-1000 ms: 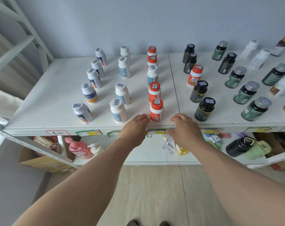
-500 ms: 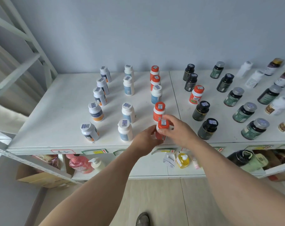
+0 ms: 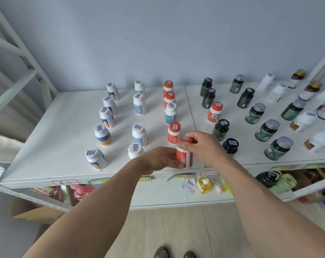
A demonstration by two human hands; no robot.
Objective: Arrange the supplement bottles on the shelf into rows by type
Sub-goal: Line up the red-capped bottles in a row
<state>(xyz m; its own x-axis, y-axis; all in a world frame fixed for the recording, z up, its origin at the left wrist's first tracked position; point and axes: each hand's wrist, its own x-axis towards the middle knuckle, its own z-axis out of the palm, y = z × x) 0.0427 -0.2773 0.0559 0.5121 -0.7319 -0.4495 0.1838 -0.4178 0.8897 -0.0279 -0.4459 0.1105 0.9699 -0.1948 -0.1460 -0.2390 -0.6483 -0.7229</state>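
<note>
Both hands grip the red-capped bottle [image 3: 184, 155] at the near edge of the shelf [image 3: 46, 146]: the left hand [image 3: 158, 161] curls round its lower body, the right hand [image 3: 200, 146] pinches the cap. It stands nearest in the red row, which includes 1 stray blue-label bottle [image 3: 171, 113]. Best to keep it upright, set it squarely in line, and avoid bumping the red bottle behind [image 3: 173, 133].
</note>
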